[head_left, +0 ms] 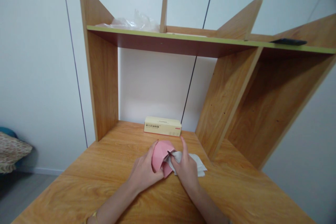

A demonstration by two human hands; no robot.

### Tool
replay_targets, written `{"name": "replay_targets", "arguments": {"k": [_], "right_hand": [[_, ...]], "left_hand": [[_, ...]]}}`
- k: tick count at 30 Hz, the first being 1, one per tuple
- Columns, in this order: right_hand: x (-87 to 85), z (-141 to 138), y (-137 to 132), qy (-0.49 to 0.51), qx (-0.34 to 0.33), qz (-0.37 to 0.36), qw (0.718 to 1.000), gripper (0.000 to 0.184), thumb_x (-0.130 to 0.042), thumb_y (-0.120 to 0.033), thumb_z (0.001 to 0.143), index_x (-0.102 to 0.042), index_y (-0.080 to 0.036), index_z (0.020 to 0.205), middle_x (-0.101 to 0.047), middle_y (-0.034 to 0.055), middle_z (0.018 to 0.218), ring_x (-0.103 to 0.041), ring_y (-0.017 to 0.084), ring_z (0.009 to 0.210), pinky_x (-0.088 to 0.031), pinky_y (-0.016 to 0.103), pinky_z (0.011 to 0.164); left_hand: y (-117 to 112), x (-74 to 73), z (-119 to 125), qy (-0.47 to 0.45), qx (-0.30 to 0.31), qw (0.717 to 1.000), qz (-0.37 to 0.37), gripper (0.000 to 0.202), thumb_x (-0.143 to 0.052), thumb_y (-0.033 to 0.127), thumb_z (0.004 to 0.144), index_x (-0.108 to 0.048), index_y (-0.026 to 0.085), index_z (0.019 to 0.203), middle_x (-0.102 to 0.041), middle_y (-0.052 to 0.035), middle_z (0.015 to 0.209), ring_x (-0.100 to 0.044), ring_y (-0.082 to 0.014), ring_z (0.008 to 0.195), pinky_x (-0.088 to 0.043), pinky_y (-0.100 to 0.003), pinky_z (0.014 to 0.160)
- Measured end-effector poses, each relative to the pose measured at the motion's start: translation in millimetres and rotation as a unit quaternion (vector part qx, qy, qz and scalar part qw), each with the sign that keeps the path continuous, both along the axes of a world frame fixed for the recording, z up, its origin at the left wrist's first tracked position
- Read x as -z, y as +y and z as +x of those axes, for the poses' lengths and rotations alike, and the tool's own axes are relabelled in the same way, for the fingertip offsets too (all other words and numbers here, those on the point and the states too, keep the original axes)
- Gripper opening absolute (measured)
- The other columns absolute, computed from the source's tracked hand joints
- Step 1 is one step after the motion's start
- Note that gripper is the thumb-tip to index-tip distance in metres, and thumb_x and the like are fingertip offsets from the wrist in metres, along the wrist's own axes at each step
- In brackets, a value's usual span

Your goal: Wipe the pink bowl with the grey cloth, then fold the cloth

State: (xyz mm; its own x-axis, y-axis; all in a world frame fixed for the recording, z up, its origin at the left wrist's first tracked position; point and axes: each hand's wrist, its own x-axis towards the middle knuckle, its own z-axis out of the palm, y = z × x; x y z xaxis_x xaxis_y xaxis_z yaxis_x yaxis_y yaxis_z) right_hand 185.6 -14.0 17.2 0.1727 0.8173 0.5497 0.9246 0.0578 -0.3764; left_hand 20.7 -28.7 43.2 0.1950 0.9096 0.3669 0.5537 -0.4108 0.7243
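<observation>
My left hand (145,169) is wrapped around the left side of a pink, faceted, hollow holder (161,154), tilted above the desk. A dark gap or edge shows in the holder's right side, close to my right thumb. White folded tissues (198,163) pass from that opening under my right hand (187,168) and stick out beyond it. The thumb of my right hand presses the tissues at the opening, while its index finger points up and away. What lies inside the holder is mostly hidden.
Behind my hands a cream cling-film-style box (162,126) lies on the wooden desk (110,175). Wooden shelf uprights (229,101) rise at the back. Clear plastic bags (136,22) and a flat black object (288,41) rest on the shelf above.
</observation>
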Motion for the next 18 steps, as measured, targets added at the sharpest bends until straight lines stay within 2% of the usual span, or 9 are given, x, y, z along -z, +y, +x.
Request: {"name": "replay_targets", "arguments": {"k": [4, 6, 9, 12, 15, 18], "right_hand": [[-0.7, 1, -2, -0.005, -0.023, 0.070, 0.997, 0.057, -0.046, -0.035, 0.078, -0.034, -0.012, 0.129, -0.065, 0.0079, 0.074, -0.059, 0.025, 0.071, -0.042, 0.033, 0.066], [-1.2, -1, -3, 0.024, -0.021, 0.056, 0.998, 0.060, -0.045, -0.036, 0.078, -0.031, -0.011, 0.130, -0.065, 0.0077, 0.075, -0.060, 0.025, 0.070, -0.042, 0.032, 0.064], [0.0, -5, -3, 0.080, -0.009, -0.007, 0.997, 0.063, -0.045, -0.039, 0.078, -0.028, -0.011, 0.132, -0.065, 0.0062, 0.070, -0.061, 0.025, 0.064, -0.040, 0.029, 0.055], [5.3, -6, 1, 0.154, -0.047, -0.060, 0.985, 0.064, -0.048, -0.037, 0.077, -0.027, -0.013, 0.133, -0.064, 0.0032, 0.066, -0.062, 0.023, 0.062, -0.040, 0.027, 0.054], [11.9, -6, 5, 0.223, -0.106, -0.054, 0.968, 0.062, -0.048, -0.031, 0.076, -0.028, -0.016, 0.133, -0.066, 0.0037, 0.077, -0.063, 0.021, 0.069, -0.044, 0.027, 0.061], [14.7, -6, 6, 0.259, -0.124, -0.024, 0.958, 0.060, -0.047, -0.027, 0.075, -0.031, -0.016, 0.132, -0.066, 0.0064, 0.090, -0.062, 0.021, 0.079, -0.046, 0.029, 0.069]], "left_hand": [[1, -0.1, -3, 0.003, 0.003, 1.000, 0.022, 0.078, -0.061, 0.028, 0.061, -0.034, 0.022, 0.133, -0.063, -0.0083, 0.107, -0.060, -0.0305, 0.090, -0.044, -0.039, 0.080], [2, 0.2, -3, -0.002, 0.005, 1.000, 0.030, 0.080, -0.061, 0.026, 0.059, -0.033, 0.024, 0.134, -0.061, -0.0075, 0.111, -0.059, -0.0305, 0.092, -0.044, -0.039, 0.082], [2, 1.2, -4, -0.009, 0.012, 0.999, 0.032, 0.083, -0.061, 0.022, 0.058, -0.031, 0.024, 0.135, -0.058, -0.0065, 0.116, -0.058, -0.0296, 0.097, -0.043, -0.037, 0.084], [3, 3.5, -5, -0.009, 0.018, 0.999, 0.035, 0.081, -0.061, 0.022, 0.058, -0.033, 0.023, 0.134, -0.057, -0.0064, 0.118, -0.057, -0.0289, 0.099, -0.042, -0.037, 0.087], [5, 6.1, -6, -0.016, 0.016, 0.999, 0.031, 0.075, -0.060, 0.024, 0.060, -0.037, 0.024, 0.131, -0.058, -0.0053, 0.117, -0.057, -0.0278, 0.098, -0.041, -0.037, 0.089], [7, 7.3, -7, -0.020, 0.026, 0.999, 0.023, 0.069, -0.059, 0.030, 0.066, -0.036, 0.025, 0.131, -0.057, -0.0054, 0.119, -0.057, -0.0271, 0.098, -0.041, -0.037, 0.088]]}}
